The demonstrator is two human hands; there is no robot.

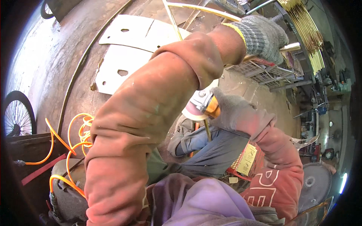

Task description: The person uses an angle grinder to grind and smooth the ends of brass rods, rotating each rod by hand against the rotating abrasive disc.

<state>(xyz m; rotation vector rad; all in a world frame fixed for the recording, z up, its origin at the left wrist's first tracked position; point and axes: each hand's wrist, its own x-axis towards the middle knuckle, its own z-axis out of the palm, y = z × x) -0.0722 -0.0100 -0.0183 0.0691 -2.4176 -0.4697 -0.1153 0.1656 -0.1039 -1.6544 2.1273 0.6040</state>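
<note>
My right hand (234,110), in a grey knit glove, is closed round the yellow body of an angle grinder (213,107). The grinder's pale round disc (193,109) faces left, just above a brass-coloured tube (208,131) by my legs. My left hand (264,37), in a grey and dark checked glove with a yellow cuff, is stretched out to the far right with its fingers curled. What lies inside its grasp is hidden. A brass-coloured metal bar (205,9) runs up to that glove from the left. My left sleeve covers part of the middle.
White sheet panels with holes (113,69) lie on the floor at the far left. An orange coiled hose (81,132) and a spoked wheel (18,115) are at left. A wire rack (271,73) and bundled brass-coloured rods (307,35) stand at right, with a red crate (238,161) nearer.
</note>
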